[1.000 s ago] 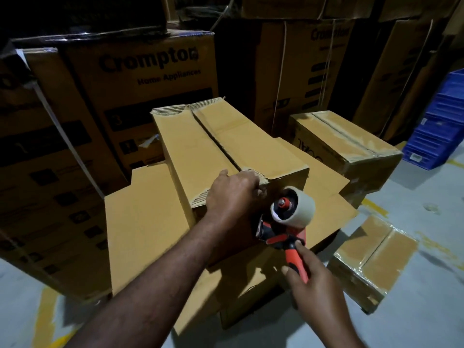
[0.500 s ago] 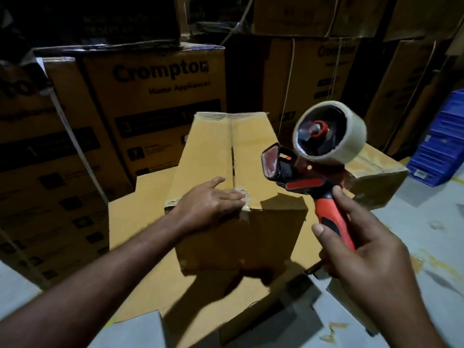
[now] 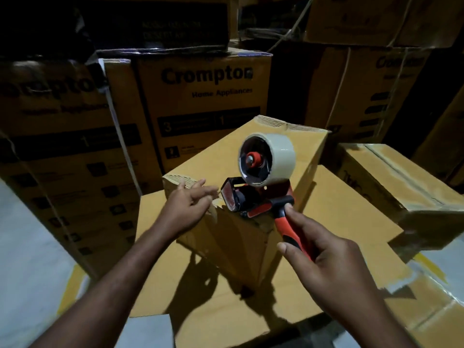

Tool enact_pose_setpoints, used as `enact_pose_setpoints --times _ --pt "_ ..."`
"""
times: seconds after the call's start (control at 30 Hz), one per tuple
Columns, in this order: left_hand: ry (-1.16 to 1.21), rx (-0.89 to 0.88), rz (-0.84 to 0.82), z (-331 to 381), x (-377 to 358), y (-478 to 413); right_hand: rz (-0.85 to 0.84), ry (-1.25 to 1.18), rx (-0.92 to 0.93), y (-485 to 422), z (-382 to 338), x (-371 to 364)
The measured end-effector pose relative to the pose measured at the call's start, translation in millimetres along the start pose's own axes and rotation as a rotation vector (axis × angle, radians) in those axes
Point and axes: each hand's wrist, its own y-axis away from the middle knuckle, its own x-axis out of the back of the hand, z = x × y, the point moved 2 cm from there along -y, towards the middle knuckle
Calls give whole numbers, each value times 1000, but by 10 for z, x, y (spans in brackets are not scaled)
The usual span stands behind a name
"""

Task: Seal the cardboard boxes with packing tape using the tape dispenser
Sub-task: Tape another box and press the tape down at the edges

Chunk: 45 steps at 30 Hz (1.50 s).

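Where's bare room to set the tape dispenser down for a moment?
Best: the flat box top is bare on the right, between the small box and the taped box. Another bare strip lies in front of the small box, toward the person. Crowded: Crompton cartons stand close behind and left, and the left hand is at the small box's near edge.

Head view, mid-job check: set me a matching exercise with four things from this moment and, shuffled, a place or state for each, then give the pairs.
Things:
1. tape dispenser
2. left hand
3. printed Crompton box
4. box at far right

Places or states:
A. top seam already taped
B. stacked behind the work box
C. fingers loose, holding nothing
D. gripped by its red handle in the right hand

Pairs: 1-D, 2-C, 3-B, 4-A.
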Motion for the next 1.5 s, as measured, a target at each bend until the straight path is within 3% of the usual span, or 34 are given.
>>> enact_pose_setpoints --times 0.1,0.13,0.17,0.23,0.33,0.43,0.7,0.77,0.9,1.23,1.5 --pt "163 85 366 157 74 42 -69 -12 106 -224 39 36" --pt "253 170 410 206 109 44 -79 -20 143 -301 60 50" --pt "393 293 367 274 137 34 -86 -26 182 -380 82 63" --pt "649 552 111 401 163 10 -104 -44 254 -542 123 83" --pt "896 696 -155 594 228 -13 -137 -73 368 -759 164 105" --pt "1140 718 -133 704 277 -57 -145 -111 451 -931 246 146" --pt "1373 745 -134 916 151 -62 -182 -253 599 -1216 410 281" --pt "1415 748 -43 923 111 -73 -173 -287 636 -1258 433 300" --pt "1352 745 129 906 167 -137 -167 -299 677 -1366 453 313" --pt "948 822 21 706 430 -385 -180 -281 646 -1528 401 64" --pt "615 714 245 391 593 -587 -181 -161 568 -1573 227 -238"
